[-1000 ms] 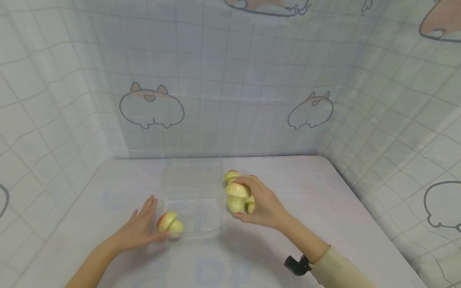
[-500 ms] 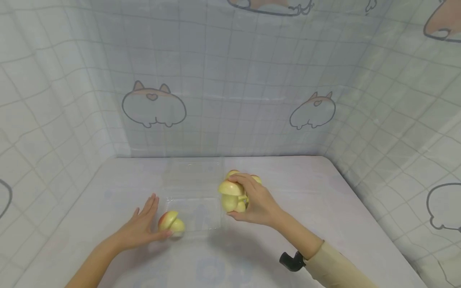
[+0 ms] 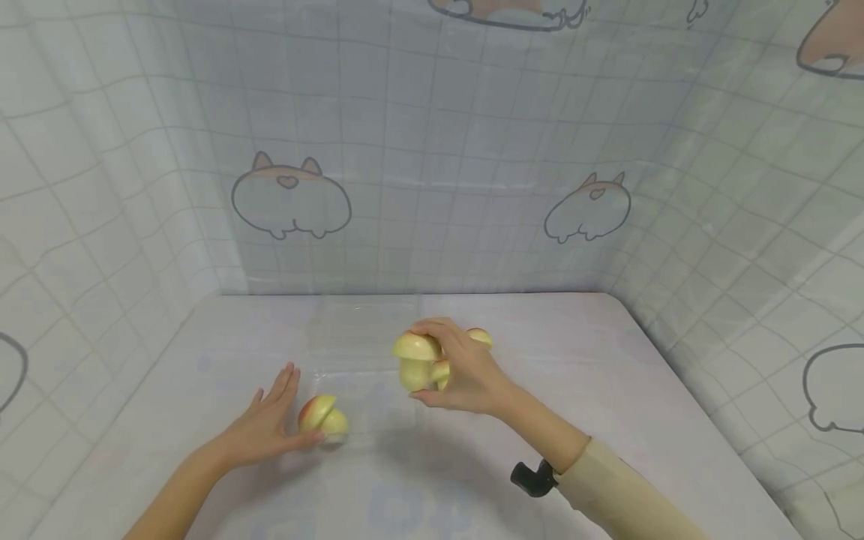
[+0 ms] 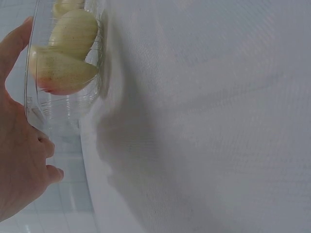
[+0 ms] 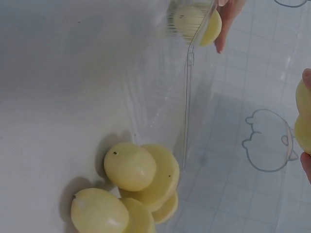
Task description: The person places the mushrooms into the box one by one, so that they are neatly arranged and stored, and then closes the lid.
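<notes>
A pale curtain point(image 3: 432, 150) printed with a grid and outlined cartoon animals rises behind and on both sides of the white tabletop point(image 3: 574, 360). A clear plastic box point(image 3: 371, 397) stands left of the tabletop's middle, its lid point(image 3: 364, 322) laid back toward the far edge. A beige sleeve point(image 3: 624, 491) comes in from the near right corner. The left hand point(image 3: 259, 431) lies at the box's left side, its grip spread, fingers straight, thumb against the box's near left corner. The right hand point(image 3: 469, 375) is raised, its grip pinching a yellow mushroom-shaped piece point(image 3: 416, 364), cap up, in line with the box's right end. A similar red-skinned piece point(image 3: 326, 418) lies in the box near that thumb. Loose yellow pieces point(image 5: 130, 166) cluster on the tabletop, just right of the box. A black mount point(image 3: 533, 478) sits by the right wrist.
</notes>
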Demonstrator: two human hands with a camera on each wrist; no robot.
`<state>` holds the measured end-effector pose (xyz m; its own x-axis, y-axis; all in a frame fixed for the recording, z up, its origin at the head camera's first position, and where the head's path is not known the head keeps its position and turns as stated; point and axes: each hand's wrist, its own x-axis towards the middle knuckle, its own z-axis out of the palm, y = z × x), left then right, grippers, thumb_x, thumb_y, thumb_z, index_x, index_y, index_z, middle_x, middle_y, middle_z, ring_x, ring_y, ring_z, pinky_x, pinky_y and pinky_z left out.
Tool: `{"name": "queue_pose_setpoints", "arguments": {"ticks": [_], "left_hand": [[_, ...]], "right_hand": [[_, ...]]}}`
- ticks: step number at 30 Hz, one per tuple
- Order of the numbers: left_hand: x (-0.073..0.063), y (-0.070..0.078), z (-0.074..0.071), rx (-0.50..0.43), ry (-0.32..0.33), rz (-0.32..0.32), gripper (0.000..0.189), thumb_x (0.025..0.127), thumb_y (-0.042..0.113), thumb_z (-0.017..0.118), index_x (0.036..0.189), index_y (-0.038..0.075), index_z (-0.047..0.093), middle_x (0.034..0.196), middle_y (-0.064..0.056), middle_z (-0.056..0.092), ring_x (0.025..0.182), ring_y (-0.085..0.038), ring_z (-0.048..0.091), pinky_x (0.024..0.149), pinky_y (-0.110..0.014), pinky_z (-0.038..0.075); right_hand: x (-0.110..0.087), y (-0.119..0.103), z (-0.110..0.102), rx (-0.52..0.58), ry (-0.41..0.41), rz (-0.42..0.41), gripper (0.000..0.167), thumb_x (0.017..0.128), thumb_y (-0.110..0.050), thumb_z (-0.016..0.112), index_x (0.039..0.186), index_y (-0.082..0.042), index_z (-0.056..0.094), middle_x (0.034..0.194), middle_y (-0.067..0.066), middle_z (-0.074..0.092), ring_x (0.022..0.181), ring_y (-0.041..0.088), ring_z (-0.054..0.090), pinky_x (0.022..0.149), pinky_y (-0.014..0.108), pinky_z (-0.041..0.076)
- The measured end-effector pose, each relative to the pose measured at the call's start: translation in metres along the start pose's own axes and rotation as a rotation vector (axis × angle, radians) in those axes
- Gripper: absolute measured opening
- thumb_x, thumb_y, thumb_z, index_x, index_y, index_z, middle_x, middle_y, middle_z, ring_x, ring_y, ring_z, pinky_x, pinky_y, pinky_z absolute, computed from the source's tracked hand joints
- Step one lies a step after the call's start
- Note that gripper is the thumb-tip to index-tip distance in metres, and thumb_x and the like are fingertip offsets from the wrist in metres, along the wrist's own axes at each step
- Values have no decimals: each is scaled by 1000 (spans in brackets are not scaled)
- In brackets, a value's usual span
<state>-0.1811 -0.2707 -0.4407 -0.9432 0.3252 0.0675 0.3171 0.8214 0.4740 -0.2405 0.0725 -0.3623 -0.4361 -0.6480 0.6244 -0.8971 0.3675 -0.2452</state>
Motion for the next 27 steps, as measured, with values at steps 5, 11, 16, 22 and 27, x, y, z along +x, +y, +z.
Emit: {"name": "queue_pose_setpoints", "arguments": {"ticks": [5,11,16,22,27], "left_hand": [[0,1,-1,-10,-4,-4,115,78,54,72,145,-18,11,153,-36,5,140,-50,10,103,-73,10],[-1,3,-2,-19,-6,-6,115,78,53,72,145,-18,11,152,-37,6,140,-51,10,103,-73,10],[-2,3,-3,-20,-2,-5,114,79,53,72,145,-18,12,152,-37,6,140,-50,11,103,-73,10],[-2,3,-3,-11,-7,-10,114,79,54,72,145,-18,13,153,-36,6,140,-50,10,104,-72,9],[-2,2,-3,-15,-13,-14,114,79,54,71,145,-18,12,153,-36,5,140,-50,9,104,-72,9]], "right_hand": [[5,-1,5,25,-15,-20,89,63,-26,89,136,-11,40,132,2,49,117,14,50,89,23,49],[13,-6,10,-9,-73,-31,87,65,-30,88,136,-11,41,133,1,49,116,13,52,91,21,47],[21,-11,16,-22,-97,-67,84,66,-32,86,135,-11,42,134,1,49,119,12,50,91,18,46],[31,-14,26,-55,-133,-126,84,67,-34,85,135,-12,41,133,1,48,116,11,51,80,14,48],[41,-17,32,-70,-201,-139,84,67,-35,85,135,-13,41,133,0,49,119,11,50,87,15,46]]}}
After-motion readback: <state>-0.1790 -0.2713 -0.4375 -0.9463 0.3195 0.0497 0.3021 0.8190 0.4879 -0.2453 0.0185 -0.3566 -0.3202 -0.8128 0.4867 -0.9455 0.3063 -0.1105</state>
